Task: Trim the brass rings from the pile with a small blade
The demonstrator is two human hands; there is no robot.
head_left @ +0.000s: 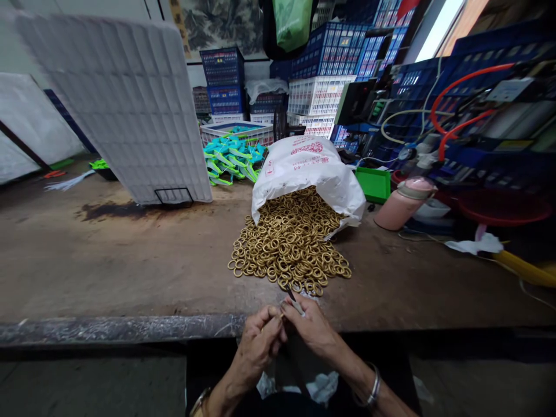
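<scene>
My left hand (259, 343) is closed in a pinch just off the table's front edge. A gold-coloured ring (282, 315), mostly hidden by the fingers, shows between its fingertips and my right hand. My right hand (313, 327) is closed on a slim tool (296, 303) with a dark, narrow tip and a pale body; its exact kind is unclear. Both hands meet at the fingertips. Just beyond them lies a heap of gold-coloured rings (289, 246), spilling from the mouth of a white woven sack (304, 165) with red print, which lies on its side.
The brown wooden table (130, 272) has a worn front edge. A white ribbed panel (125, 110) stands at left. Green and turquoise pieces (234, 156) are piled behind. At right are a green tray (372, 184), a pink bottle (402, 204) and a machine with red hoses (443, 136).
</scene>
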